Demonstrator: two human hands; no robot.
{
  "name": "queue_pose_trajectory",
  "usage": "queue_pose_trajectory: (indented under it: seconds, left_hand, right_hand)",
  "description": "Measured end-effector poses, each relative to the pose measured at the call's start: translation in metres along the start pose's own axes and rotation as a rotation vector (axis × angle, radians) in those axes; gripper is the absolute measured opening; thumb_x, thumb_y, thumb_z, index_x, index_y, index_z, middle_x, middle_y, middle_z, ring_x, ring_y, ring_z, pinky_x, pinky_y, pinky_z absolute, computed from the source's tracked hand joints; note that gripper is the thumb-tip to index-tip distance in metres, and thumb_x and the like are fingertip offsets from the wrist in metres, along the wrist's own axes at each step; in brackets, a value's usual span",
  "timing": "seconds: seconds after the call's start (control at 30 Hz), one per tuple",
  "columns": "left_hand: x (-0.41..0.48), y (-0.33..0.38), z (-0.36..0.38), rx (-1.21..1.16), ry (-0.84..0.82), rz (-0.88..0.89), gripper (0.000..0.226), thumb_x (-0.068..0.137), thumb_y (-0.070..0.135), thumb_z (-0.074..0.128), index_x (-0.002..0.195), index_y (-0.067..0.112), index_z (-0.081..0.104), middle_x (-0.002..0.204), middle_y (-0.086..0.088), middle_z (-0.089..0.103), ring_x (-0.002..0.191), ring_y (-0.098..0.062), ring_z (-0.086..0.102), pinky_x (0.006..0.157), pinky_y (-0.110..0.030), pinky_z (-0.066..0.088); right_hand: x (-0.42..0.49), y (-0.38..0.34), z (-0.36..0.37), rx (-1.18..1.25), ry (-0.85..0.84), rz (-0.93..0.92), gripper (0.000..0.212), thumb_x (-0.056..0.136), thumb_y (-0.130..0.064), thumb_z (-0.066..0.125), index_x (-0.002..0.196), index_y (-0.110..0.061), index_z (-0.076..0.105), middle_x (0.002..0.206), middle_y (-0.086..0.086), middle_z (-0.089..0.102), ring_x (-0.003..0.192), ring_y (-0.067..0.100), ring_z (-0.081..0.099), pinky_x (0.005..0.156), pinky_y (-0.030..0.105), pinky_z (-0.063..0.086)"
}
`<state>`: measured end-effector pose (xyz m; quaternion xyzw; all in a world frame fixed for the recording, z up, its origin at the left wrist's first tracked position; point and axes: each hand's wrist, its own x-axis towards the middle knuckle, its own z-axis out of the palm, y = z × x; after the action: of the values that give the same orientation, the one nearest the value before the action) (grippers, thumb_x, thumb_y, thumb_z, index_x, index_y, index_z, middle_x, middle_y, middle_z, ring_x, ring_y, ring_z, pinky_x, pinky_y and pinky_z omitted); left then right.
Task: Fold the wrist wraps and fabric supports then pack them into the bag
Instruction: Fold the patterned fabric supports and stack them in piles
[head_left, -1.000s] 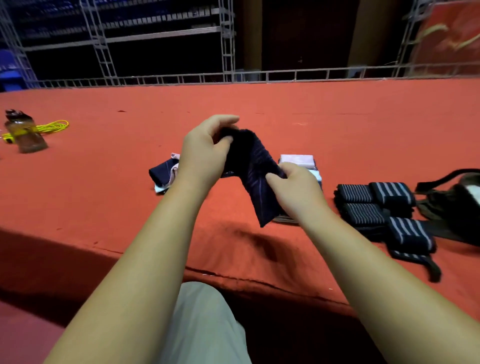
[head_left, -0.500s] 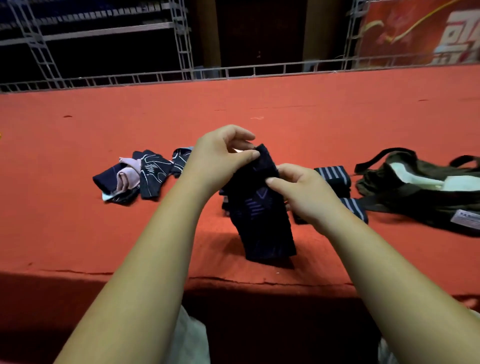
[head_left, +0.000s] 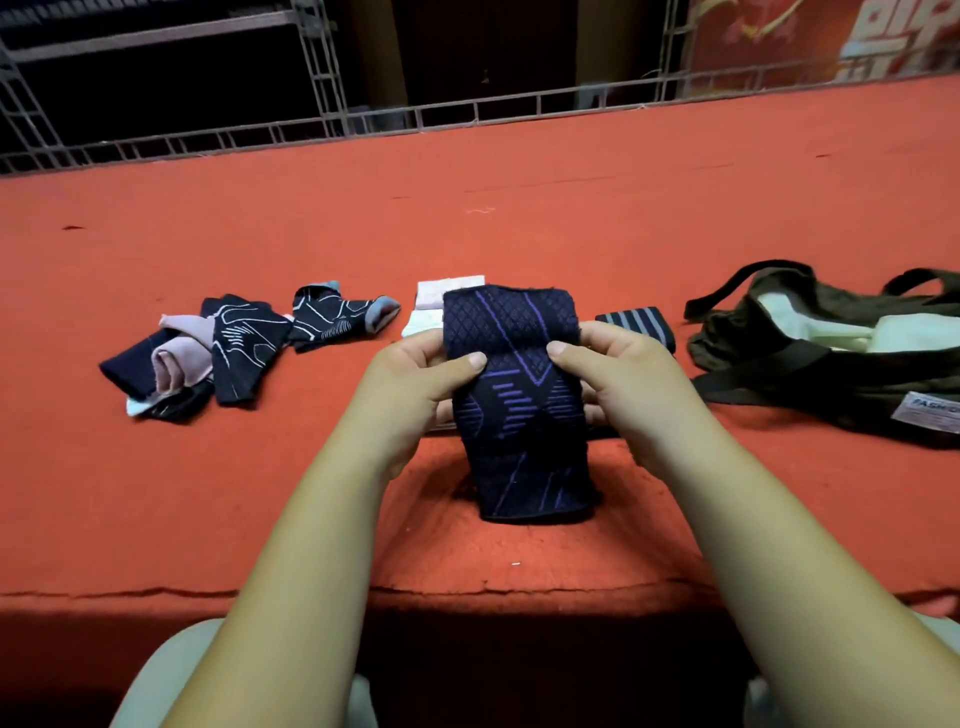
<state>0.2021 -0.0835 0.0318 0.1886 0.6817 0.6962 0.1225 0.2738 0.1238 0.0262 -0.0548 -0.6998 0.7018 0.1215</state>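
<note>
- So, the support (head_left: 519, 415) is looking way different from a second ago. Back then it was hanging bunched and twisted between the hands. Now it's being held flat and face-on over the near edge of the mat (head_left: 519, 208), purple pattern showing, with its bottom end seemingly resting on it.
- The left hand (head_left: 415, 374) is pinching its left edge, thumb pressing on the front and fingers curling behind. The right hand (head_left: 618, 374) is doing the same on the right edge.
- I'm reading that as the straightening being done and the fold coming next, so this one isn't going in yet.
- The pile (head_left: 228, 358) on the left is lying loose, so plenty is waiting. Folded pale pieces (head_left: 447, 291) and a striped wrap (head_left: 634, 322) are sitting just behind the hands.
- The bag (head_left: 831, 374) is lying open on the right, apart from the support.
- Writing: the tag (head_left: 930, 413) on the bag is showing "FASH", then getting cut off by the frame edge. The banner (head_left: 883, 31) far right is showing big white characters, too cropped for reading.
</note>
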Motion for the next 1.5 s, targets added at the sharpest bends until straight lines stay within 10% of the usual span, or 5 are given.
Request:
queue_pose_trajectory:
  seconds: [0.43, 0.57, 0.93, 1.27, 1.5]
  left_hand:
    - [0.008, -0.010, -0.017, 0.149, -0.074, 0.087, 0.038, 0.100, -0.013, 0.057, 0.132, 0.006, 0.065, 0.126, -0.014, 0.076, 0.119, -0.034, 0.072, 0.095, -0.046, 0.056]
    - [0.006, -0.011, -0.022, 0.141, -0.040, 0.097, 0.027, 0.098, -0.011, 0.062, 0.118, 0.004, 0.071, 0.109, -0.008, 0.080, 0.094, -0.014, 0.073, 0.072, -0.021, 0.056]
    - [0.005, -0.013, -0.009, -0.120, 0.034, -0.012, 0.036, 0.097, -0.016, 0.036, 0.105, -0.007, 0.070, 0.077, -0.005, 0.078, 0.062, -0.004, 0.068, 0.078, -0.024, 0.060]
    - [0.010, -0.035, -0.013, 0.009, -0.165, -0.052, 0.043, 0.092, 0.008, 0.076, 0.134, 0.002, 0.066, 0.131, -0.016, 0.074, 0.123, -0.034, 0.070, 0.105, -0.054, 0.056]
    - [0.004, -0.022, -0.008, -0.017, -0.097, -0.047, 0.034, 0.101, 0.013, 0.067, 0.135, 0.010, 0.068, 0.132, -0.014, 0.074, 0.115, -0.028, 0.071, 0.098, -0.050, 0.058]
  right_hand:
    - [0.018, 0.014, -0.026, -0.106, -0.145, -0.106, 0.027, 0.102, -0.007, 0.066, 0.119, -0.025, 0.077, 0.118, 0.014, 0.079, 0.102, 0.026, 0.071, 0.094, 0.052, 0.055]
    - [0.019, 0.020, -0.025, -0.016, -0.183, -0.079, 0.032, 0.101, 0.003, 0.061, 0.123, -0.016, 0.076, 0.116, 0.023, 0.076, 0.094, 0.024, 0.068, 0.083, 0.033, 0.058]
    - [0.016, 0.017, -0.021, 0.209, -0.149, -0.013, 0.036, 0.104, 0.007, 0.038, 0.110, 0.008, 0.073, 0.087, 0.011, 0.081, 0.079, 0.011, 0.076, 0.069, 0.020, 0.059]
    - [0.017, 0.026, -0.023, -0.066, -0.096, -0.221, 0.025, 0.097, 0.003, 0.069, 0.112, -0.016, 0.076, 0.106, 0.001, 0.079, 0.097, 0.010, 0.071, 0.087, 0.026, 0.056]
    - [0.017, 0.031, -0.021, 0.030, -0.226, -0.028, 0.046, 0.096, -0.031, 0.076, 0.138, -0.018, 0.063, 0.128, 0.005, 0.077, 0.115, 0.023, 0.073, 0.095, 0.044, 0.057]
